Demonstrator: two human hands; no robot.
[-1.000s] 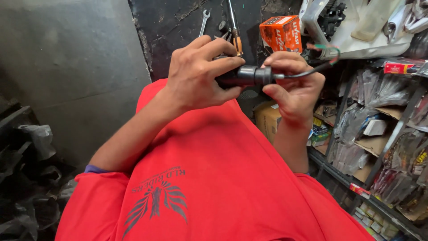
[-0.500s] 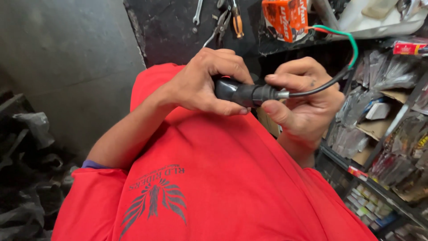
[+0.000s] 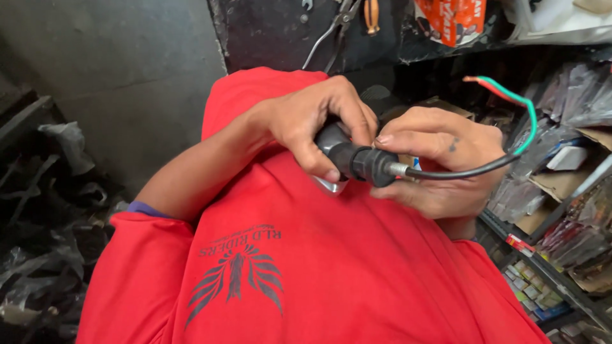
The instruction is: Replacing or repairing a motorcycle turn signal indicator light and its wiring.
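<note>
While left hand (image 3: pixel 312 121) grips black plug (image 3: pixel 357 159), right hand (image 3: pixel 440 165) pinches its collar (perhaps threaded), cable (image 3: pixel 459 173) trailing right.

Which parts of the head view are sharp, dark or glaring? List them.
Head view: left hand, right hand and black cable fitting sharp and evenly lit; scrap pile at left in deep shadow; white shelf top right overexposed; edges bend slightly.

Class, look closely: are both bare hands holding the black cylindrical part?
Yes: the left hand wraps the black cylindrical part, and the right hand pinches its cable end.
</note>
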